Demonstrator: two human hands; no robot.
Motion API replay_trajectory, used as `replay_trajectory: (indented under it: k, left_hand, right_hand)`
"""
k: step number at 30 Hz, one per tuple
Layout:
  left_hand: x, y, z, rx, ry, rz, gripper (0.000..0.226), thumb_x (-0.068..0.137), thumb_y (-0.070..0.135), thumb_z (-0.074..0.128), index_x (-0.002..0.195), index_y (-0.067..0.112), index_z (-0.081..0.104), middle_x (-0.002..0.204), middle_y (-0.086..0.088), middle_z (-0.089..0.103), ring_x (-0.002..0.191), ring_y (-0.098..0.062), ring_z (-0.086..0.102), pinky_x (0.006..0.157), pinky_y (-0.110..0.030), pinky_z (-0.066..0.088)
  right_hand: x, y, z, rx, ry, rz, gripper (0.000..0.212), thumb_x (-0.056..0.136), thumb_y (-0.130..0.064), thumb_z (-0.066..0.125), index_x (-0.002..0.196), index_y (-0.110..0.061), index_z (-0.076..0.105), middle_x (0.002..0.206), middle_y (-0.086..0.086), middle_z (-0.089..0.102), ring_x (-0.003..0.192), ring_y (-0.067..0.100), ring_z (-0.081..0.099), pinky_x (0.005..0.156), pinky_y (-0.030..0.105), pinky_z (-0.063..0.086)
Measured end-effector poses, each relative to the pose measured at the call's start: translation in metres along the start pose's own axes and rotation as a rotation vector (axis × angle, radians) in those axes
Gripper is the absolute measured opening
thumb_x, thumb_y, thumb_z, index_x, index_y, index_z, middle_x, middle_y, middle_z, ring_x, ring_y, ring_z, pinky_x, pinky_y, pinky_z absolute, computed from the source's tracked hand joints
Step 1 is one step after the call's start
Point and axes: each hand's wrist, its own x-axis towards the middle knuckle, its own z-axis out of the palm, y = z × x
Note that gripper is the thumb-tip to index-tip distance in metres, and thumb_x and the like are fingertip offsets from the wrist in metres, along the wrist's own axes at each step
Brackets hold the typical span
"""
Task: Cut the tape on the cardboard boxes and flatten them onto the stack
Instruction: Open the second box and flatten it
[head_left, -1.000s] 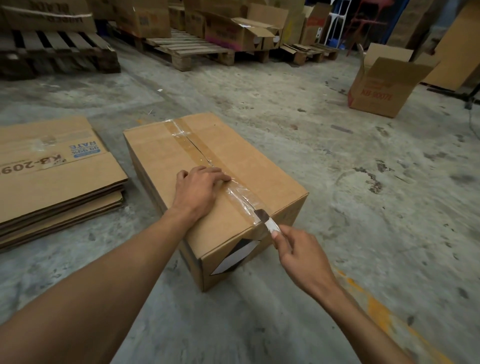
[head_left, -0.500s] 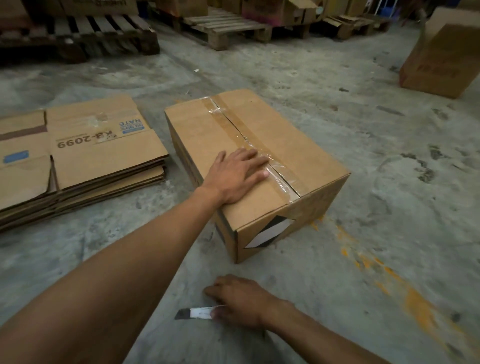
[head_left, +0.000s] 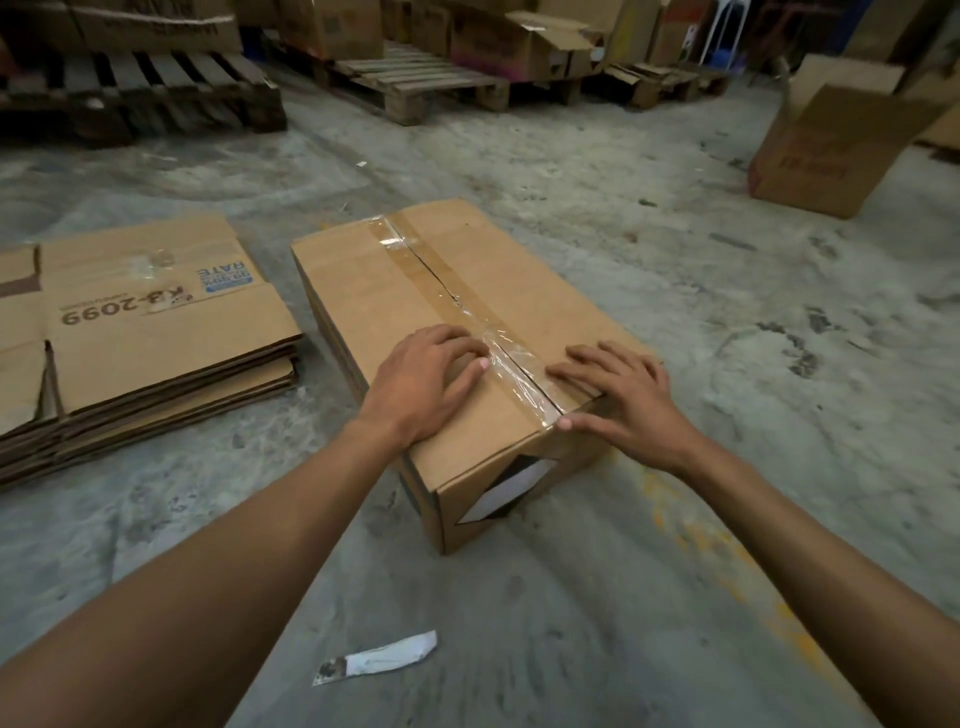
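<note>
We are pressing our left hand (head_left: 426, 379) and right hand (head_left: 618, 400), both flat and apart, on either side of the slit tape (head_left: 511, 371) on the box (head_left: 363, 291), judging it light, stiff cardboard best gripped by its flap edges.

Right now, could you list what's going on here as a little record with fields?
box: cardboard box on the concrete floor, tape slit along the top seam
left hand: resting on the left flap
right hand: fingers at the seam, on the right flap
knife: lying on the floor, unheld
stack: flattened boxes, left of the box
</note>
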Motion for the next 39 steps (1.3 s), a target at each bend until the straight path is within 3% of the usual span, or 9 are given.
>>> replay_trajectory:
  k: [6, 11, 15, 18, 21, 28, 33, 36, 39]
  left_hand:
    - [-0.005, -0.001, 0.0, -0.116, -0.004, 0.039, 0.035, 0.099, 0.043, 0.044, 0.126, 0.026, 0.059, 0.127, 0.006, 0.055, 0.119, -0.008, 0.046, 0.099, -0.022, 0.034]
    - [-0.007, 0.0, -0.003, -0.209, 0.074, 0.019, 0.031, 0.1, 0.041, 0.043, 0.126, 0.025, 0.05, 0.124, 0.008, 0.049, 0.114, -0.007, 0.047, 0.099, -0.03, 0.042]
    - [-0.013, -0.004, -0.003, -0.098, -0.049, 0.009, 0.046, 0.098, 0.057, 0.028, 0.14, 0.041, 0.038, 0.143, 0.011, 0.041, 0.131, -0.009, 0.036, 0.108, -0.031, 0.032]
    - [-0.024, -0.008, -0.003, 0.089, -0.252, -0.016, 0.063, 0.09, 0.07, 0.006, 0.146, 0.052, 0.025, 0.154, 0.015, 0.03, 0.139, -0.013, 0.023, 0.111, -0.035, 0.022]
    - [-0.028, 0.009, -0.002, 0.24, -0.355, -0.1, 0.064, 0.088, 0.071, 0.004, 0.138, 0.05, 0.037, 0.143, 0.01, 0.039, 0.131, -0.018, 0.029, 0.106, -0.039, 0.027]
    - [0.064, 0.115, -0.01, 0.151, -0.231, -0.319, 0.062, 0.099, 0.058, 0.016, 0.142, 0.02, 0.041, 0.139, -0.012, 0.045, 0.129, -0.03, 0.039, 0.109, -0.044, 0.034]
    - [0.083, 0.126, -0.008, -0.138, -0.162, -0.646, 0.061, 0.101, 0.053, 0.02, 0.142, 0.014, 0.042, 0.148, -0.018, 0.034, 0.136, -0.036, 0.03, 0.111, -0.048, 0.026]
    - [0.085, 0.134, -0.005, -0.27, -0.097, -0.748, 0.058, 0.101, 0.052, 0.021, 0.136, 0.014, 0.048, 0.145, -0.016, 0.038, 0.135, -0.035, 0.031, 0.111, -0.048, 0.024]
    - [0.08, 0.143, -0.008, -0.381, 0.054, -0.717, 0.053, 0.102, 0.05, 0.022, 0.129, 0.017, 0.054, 0.138, -0.01, 0.045, 0.13, -0.03, 0.034, 0.11, -0.045, 0.024]
  right_hand:
    - [0.031, 0.021, -0.035, -0.061, -0.109, -0.177, 0.069, 0.068, -0.085, 0.051, 0.127, -0.049, 0.057, 0.14, -0.015, 0.051, 0.13, 0.01, 0.04, 0.1, 0.042, 0.034]
    - [0.026, 0.022, -0.036, 0.013, 0.216, -0.245, 0.053, 0.09, -0.061, 0.052, 0.126, -0.024, 0.064, 0.124, -0.005, 0.066, 0.112, 0.011, 0.061, 0.091, 0.034, 0.052]
    - [0.029, 0.023, -0.028, 0.269, 0.618, 0.049, 0.026, 0.097, -0.026, 0.057, 0.117, -0.012, 0.064, 0.098, -0.01, 0.067, 0.08, -0.007, 0.06, 0.068, 0.02, 0.051]
    - [0.035, 0.024, -0.019, 0.55, 0.358, 0.278, 0.028, 0.092, -0.026, 0.066, 0.119, -0.021, 0.065, 0.103, -0.014, 0.068, 0.096, -0.002, 0.065, 0.082, 0.02, 0.053]
    - [0.028, 0.016, -0.012, 0.744, 0.356, 0.439, 0.014, 0.096, -0.035, 0.058, 0.102, -0.026, 0.067, 0.097, -0.013, 0.068, 0.09, 0.003, 0.067, 0.087, 0.031, 0.054]
    - [0.036, -0.01, -0.076, 0.934, 0.855, 0.427, 0.018, 0.096, -0.027, 0.059, 0.08, -0.025, 0.066, 0.085, -0.015, 0.07, 0.082, -0.003, 0.067, 0.072, 0.016, 0.052]
    - [0.032, -0.03, -0.078, 0.901, 1.004, 0.444, 0.039, 0.096, -0.029, 0.06, 0.076, 0.005, 0.06, 0.066, 0.023, 0.056, 0.056, 0.024, 0.056, 0.057, 0.029, 0.046]
    - [0.025, -0.036, -0.079, 0.81, 1.065, 0.534, 0.045, 0.095, -0.029, 0.061, 0.06, -0.015, 0.036, 0.053, -0.001, 0.03, 0.04, 0.004, 0.031, 0.044, 0.018, 0.029]
    - [0.021, -0.046, -0.082, 0.727, 1.155, 0.471, 0.024, 0.096, -0.029, 0.06, 0.08, -0.011, 0.06, 0.063, -0.004, 0.053, 0.053, -0.003, 0.048, 0.058, 0.015, 0.044]
